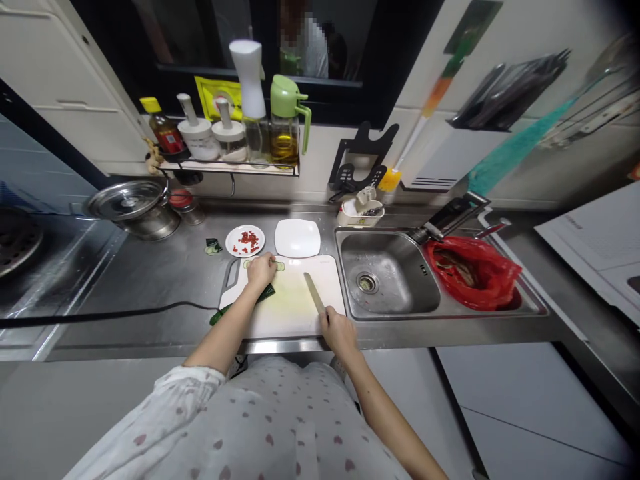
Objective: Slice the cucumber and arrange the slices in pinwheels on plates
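While you stand at the steel counter (150,280), the sink (400,293) lies to your right, with a red bag (480,287) on its far-right side. Just left of the sink, the white cutting board (290,317) lies flat in front of you. Beyond its far edge sit a square plate (297,239) and, to the left, a round plate (230,239) bearing red pieces (247,239). Your right hand (340,331) is closed around the handle of the knife (313,291); the blade points away from you over the board. Dark-green cucumber (267,292) shows on both sides of your left forearm, at the board's left half. Your left hand (261,272) has its fingers bent over pale slices (280,267) near the far edge; whether it grips one cannot be determined.
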Available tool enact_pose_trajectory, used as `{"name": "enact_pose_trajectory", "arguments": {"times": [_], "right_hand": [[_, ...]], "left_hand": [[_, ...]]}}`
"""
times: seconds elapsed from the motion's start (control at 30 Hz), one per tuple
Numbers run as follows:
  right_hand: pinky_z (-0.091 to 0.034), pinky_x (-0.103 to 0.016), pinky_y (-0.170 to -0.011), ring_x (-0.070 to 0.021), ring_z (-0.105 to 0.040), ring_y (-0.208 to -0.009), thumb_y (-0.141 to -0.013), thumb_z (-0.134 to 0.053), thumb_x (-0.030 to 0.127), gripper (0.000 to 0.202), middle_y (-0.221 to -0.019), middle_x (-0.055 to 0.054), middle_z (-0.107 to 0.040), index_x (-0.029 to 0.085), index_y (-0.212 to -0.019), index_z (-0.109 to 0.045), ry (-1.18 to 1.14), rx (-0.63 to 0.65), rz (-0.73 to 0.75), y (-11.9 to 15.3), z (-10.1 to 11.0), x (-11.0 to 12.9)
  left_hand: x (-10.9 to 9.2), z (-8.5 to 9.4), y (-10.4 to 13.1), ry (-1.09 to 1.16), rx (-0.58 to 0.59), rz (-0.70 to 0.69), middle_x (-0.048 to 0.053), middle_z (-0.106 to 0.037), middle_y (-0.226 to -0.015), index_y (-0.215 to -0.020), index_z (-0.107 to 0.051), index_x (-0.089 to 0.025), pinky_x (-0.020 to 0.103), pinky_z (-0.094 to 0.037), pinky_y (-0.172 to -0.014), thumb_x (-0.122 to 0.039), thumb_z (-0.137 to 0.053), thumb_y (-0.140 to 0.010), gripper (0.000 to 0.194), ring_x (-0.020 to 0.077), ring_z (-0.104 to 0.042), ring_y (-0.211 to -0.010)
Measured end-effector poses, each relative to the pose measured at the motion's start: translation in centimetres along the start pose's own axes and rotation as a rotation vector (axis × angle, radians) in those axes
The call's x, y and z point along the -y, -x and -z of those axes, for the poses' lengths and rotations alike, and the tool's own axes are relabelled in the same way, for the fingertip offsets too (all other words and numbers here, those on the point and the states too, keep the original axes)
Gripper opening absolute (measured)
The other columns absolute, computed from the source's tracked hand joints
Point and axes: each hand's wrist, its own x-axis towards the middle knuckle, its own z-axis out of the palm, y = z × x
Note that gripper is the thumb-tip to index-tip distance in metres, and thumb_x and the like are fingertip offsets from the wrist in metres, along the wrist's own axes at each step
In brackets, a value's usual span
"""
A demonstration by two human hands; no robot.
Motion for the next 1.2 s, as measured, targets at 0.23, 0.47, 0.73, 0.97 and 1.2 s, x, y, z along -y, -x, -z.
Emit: {"name": "enact_pose_trajectory", "arguments": {"times": [0.23,0.47,0.73,0.97,1.2], "right_hand": [[-0.035,-0.027,-0.071,-0.0217,-0.064,-0.097,-0.091,-0.045,0.025,0.036,-0.107,-0.008,-0.07,0.022,-0.126,-0.05,-0.087,0.053,0.058,-0.1,0.8,-0.3],[-0.036,-0.026,-0.074,-0.0205,-0.064,-0.097,-0.096,-0.037,0.024,0.038,-0.113,-0.01,-0.069,0.019,-0.134,-0.043,-0.179,0.013,0.125,0.0,-0.1,-0.6],[-0.037,-0.026,-0.073,-0.0219,-0.065,-0.093,-0.097,-0.037,0.026,0.04,-0.106,-0.011,-0.07,0.016,-0.135,-0.044,-0.192,-0.038,0.151,-0.6,-1.3,-1.1],[-0.038,-0.025,-0.074,-0.0215,-0.065,-0.093,-0.097,-0.037,0.026,0.04,-0.106,-0.012,-0.071,0.015,-0.135,-0.045,-0.214,-0.049,0.145,-0.4,-1.4,-1.1],[-0.039,-0.025,-0.075,-0.0215,-0.065,-0.092,-0.097,-0.037,0.026,0.041,-0.106,-0.012,-0.071,0.015,-0.135,-0.046,-0.21,-0.052,0.14,-0.3,-1.6,-1.2]], "left_hand": [[3.7,2.5,5.1,0.029,0.12,-0.056,0.004,-0.069,-0.106,-0.106,-0.066,-0.026,0.031,-0.042,-0.08,-0.05,-0.062,-0.079,0.036,0.0231,-0.061,-0.098],[6.5,2.7,8.5,-0.054,0.189,-0.108,0.006,-0.065,-0.117,-0.121,-0.06,-0.029,0.037,-0.04,-0.094,-0.043,-0.075,-0.067,0.058,0.0289,-0.057,-0.112],[7.4,2.5,8.7,0.05,0.148,-0.122,0.005,-0.069,-0.108,-0.117,-0.065,-0.026,0.031,-0.045,-0.086,-0.026,-0.067,-0.071,0.046,0.0238,-0.062,-0.102],[9.7,4.0,7.0,0.137,-0.023,0.138,0.005,-0.07,-0.108,-0.12,-0.063,-0.025,0.03,-0.047,-0.081,-0.034,-0.074,-0.07,0.052,0.0234,-0.065,-0.096],[13.1,5.9,4.9,0.043,-0.181,0.454,0.007,-0.071,-0.109,-0.117,-0.063,-0.027,0.033,-0.048,-0.081,-0.04,-0.073,-0.071,0.049,0.027,-0.065,-0.101]]}}
